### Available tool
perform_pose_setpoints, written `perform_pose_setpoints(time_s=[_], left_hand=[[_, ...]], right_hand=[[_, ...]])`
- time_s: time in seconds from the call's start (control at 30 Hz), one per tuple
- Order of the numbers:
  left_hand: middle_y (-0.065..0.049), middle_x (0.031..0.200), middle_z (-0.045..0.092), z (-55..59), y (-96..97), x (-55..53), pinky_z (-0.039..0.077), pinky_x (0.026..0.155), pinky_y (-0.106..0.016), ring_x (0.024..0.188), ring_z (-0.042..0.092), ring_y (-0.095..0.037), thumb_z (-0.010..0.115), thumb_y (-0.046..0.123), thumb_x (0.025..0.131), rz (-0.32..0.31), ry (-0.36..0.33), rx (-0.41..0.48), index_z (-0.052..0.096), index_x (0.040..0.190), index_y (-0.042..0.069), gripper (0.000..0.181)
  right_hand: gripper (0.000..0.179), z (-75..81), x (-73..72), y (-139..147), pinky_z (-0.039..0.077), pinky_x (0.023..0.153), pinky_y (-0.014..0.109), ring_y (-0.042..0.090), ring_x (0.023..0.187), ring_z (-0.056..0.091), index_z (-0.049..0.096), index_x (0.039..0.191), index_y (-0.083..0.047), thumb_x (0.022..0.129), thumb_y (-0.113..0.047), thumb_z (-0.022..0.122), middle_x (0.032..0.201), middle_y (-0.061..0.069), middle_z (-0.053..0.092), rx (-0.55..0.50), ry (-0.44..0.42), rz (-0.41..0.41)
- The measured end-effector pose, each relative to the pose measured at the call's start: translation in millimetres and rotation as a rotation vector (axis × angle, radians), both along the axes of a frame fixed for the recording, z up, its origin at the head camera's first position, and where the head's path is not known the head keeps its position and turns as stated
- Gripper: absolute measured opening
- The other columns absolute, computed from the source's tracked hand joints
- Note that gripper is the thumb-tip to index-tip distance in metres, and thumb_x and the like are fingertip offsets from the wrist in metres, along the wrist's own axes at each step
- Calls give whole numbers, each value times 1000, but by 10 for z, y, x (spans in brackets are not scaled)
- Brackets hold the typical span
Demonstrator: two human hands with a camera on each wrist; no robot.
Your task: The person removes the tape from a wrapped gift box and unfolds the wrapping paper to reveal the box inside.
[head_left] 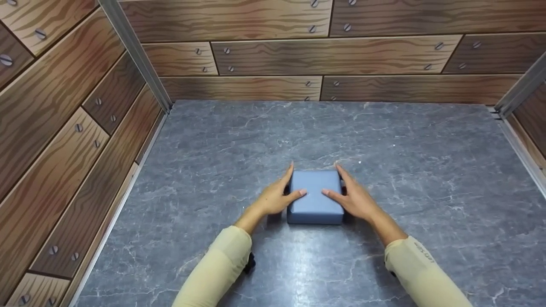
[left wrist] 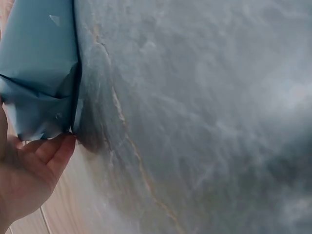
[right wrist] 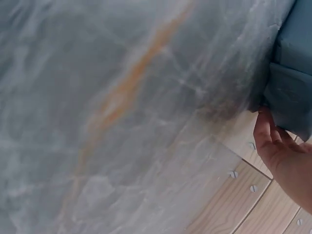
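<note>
A box wrapped in plain blue paper (head_left: 315, 200) lies flat on the grey marbled surface, in the middle of the head view. My left hand (head_left: 274, 197) holds its left side, the thumb lying over the top and the other fingers along the side. From the right, my right hand (head_left: 357, 199) grips it the same way, so the thumbs point at each other across the top. In the left wrist view, folded paper shows at the end of the wrapped box (left wrist: 41, 53), fingertips right at its lower edge. Folded paper also shows on the box (right wrist: 291, 92) in the right wrist view.
The marbled surface (head_left: 204, 140) spreads around the box on all sides. Wood-plank-patterned walls stand behind it (head_left: 273, 55) and on the left (head_left: 85, 149), joined by a grey metal corner strip (head_left: 136, 55). Another metal edge (head_left: 527, 153) runs along the right.
</note>
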State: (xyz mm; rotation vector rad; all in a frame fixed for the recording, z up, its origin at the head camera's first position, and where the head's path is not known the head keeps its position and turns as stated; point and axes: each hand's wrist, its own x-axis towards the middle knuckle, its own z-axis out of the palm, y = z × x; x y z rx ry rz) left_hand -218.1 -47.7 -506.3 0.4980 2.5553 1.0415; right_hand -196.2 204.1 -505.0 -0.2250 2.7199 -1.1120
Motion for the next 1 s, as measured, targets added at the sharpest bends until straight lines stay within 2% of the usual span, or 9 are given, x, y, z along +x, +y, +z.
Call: perform_pose_setpoints(time_s=[0.13,0.43,0.67,0.83,0.9,1.0], left_hand=[[-9,159,27,-13,8,36,30,119,-46,143,35,-31,50,64,91,8,-8,-1,0,156,31,89],[-12,155,36,15,10,108,33,117,-48,141,38,-32,54,61,90,13,-18,39,5,157,27,90],[-12,157,31,12,24,157,36,115,-41,142,38,-26,60,55,89,11,2,125,2,157,25,95],[-9,159,29,41,45,183,38,114,-40,140,41,-24,62,56,87,1,114,155,1,156,34,94],[-7,159,30,49,53,191,39,114,-40,139,42,-24,65,54,86,5,175,170,7,156,34,93],[-6,159,30,63,71,201,41,112,-36,139,43,-24,70,46,84,14,262,224,22,155,29,87]], right_hand=[[97,-15,27,17,36,108,63,45,135,41,11,157,-13,87,-64,56,156,25,27,1,-5,-2],[95,3,88,33,40,105,61,44,131,46,18,155,-10,87,-64,57,153,25,32,-4,3,4],[90,0,129,29,48,96,54,39,119,55,24,153,-9,87,-56,64,143,24,44,-70,66,-11],[87,42,169,35,50,93,53,37,115,56,28,151,-13,84,-49,70,140,21,44,-107,161,-43],[85,57,182,36,51,92,52,37,114,57,31,149,-15,83,-46,73,137,19,44,-121,202,-47],[80,63,196,34,53,92,50,35,113,58,38,144,-13,80,-38,79,133,17,46,-154,297,-44]])
